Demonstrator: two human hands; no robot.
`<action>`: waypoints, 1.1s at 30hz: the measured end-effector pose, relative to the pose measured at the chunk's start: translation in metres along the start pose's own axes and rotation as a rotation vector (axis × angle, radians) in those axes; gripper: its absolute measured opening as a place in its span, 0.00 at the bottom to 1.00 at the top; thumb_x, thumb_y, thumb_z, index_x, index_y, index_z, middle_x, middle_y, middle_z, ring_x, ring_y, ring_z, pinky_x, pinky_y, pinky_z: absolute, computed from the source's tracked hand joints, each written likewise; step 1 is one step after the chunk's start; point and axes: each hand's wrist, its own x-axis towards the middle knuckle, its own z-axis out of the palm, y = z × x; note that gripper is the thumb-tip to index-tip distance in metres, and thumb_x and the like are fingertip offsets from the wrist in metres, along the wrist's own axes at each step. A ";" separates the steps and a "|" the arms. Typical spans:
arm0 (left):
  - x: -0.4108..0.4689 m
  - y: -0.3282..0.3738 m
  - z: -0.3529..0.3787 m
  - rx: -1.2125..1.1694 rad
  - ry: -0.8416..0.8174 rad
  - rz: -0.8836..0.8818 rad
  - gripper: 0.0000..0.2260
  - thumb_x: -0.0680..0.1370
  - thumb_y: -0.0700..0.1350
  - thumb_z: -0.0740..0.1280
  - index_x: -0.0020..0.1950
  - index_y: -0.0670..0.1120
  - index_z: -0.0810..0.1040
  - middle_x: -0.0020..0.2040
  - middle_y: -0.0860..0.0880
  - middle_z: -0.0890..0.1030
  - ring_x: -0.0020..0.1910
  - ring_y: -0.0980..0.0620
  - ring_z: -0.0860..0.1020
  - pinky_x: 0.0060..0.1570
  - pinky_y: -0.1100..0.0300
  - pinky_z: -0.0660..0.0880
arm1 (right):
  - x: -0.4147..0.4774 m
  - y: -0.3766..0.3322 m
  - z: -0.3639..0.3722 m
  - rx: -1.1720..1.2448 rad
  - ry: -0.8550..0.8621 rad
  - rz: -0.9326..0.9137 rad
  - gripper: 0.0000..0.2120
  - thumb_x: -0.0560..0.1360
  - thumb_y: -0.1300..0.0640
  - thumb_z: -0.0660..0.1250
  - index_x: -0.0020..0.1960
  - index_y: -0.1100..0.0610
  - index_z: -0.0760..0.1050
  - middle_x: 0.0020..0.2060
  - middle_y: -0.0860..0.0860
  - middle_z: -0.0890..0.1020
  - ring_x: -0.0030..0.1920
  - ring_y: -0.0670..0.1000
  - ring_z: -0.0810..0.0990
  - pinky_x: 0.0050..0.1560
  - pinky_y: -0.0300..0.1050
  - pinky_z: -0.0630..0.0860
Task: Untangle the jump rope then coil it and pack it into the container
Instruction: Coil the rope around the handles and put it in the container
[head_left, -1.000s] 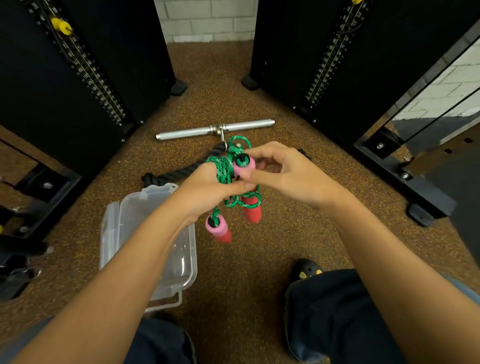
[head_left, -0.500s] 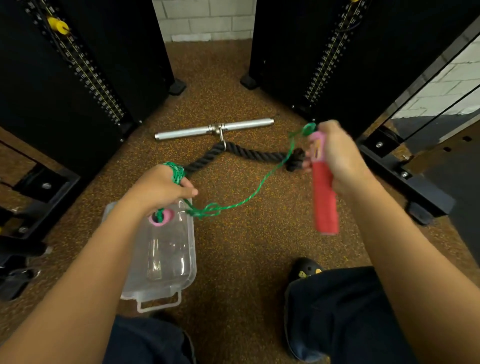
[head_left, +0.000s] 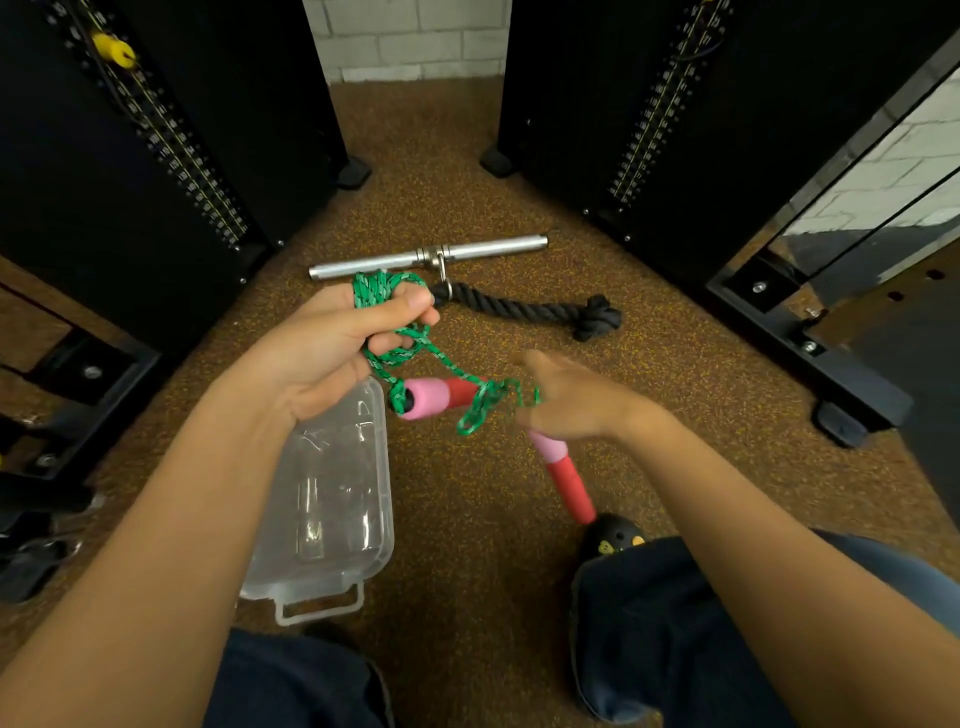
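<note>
Speckled brown floor (head_left: 675, 415), black machines (head_left: 130, 156), brick wall (head_left: 410, 36)

Dim even indoor light, strong wide-angle edge bending, right hand (head_left: 566, 402) motion-blurred (fingers smeared)

- Under me the floor (head_left: 447, 171) is brown rubber flecked with yellow.
- Straight ahead I see a white brick wall (head_left: 410, 36) (only a strip of it, between the machines).
- Black weight-stack towers stand on either side, the left tower (head_left: 156, 130) carrying a yellow selector pin (head_left: 111, 49).
- A steel bar attachment (head_left: 428, 256) lies on the floor, clipped to a black knotted rope (head_left: 540, 309).
</note>
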 end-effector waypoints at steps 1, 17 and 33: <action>-0.001 0.002 0.003 -0.024 -0.036 0.013 0.06 0.71 0.46 0.65 0.43 0.44 0.76 0.28 0.55 0.78 0.24 0.60 0.65 0.32 0.72 0.69 | -0.002 -0.006 0.001 0.040 -0.015 -0.119 0.31 0.75 0.48 0.63 0.74 0.51 0.54 0.73 0.54 0.61 0.72 0.56 0.60 0.69 0.53 0.62; -0.002 -0.004 0.008 0.337 -0.202 -0.163 0.21 0.68 0.60 0.62 0.47 0.45 0.81 0.35 0.54 0.81 0.33 0.56 0.71 0.46 0.61 0.70 | -0.019 -0.008 -0.040 0.528 0.481 -0.565 0.06 0.79 0.54 0.60 0.44 0.48 0.74 0.33 0.42 0.72 0.33 0.40 0.70 0.39 0.37 0.68; -0.001 0.001 0.029 -0.832 -0.127 0.173 0.17 0.74 0.42 0.59 0.56 0.35 0.78 0.34 0.52 0.82 0.29 0.60 0.79 0.45 0.66 0.78 | -0.010 -0.017 -0.013 0.290 0.218 -0.434 0.11 0.79 0.49 0.58 0.40 0.51 0.70 0.30 0.46 0.77 0.29 0.39 0.74 0.35 0.36 0.68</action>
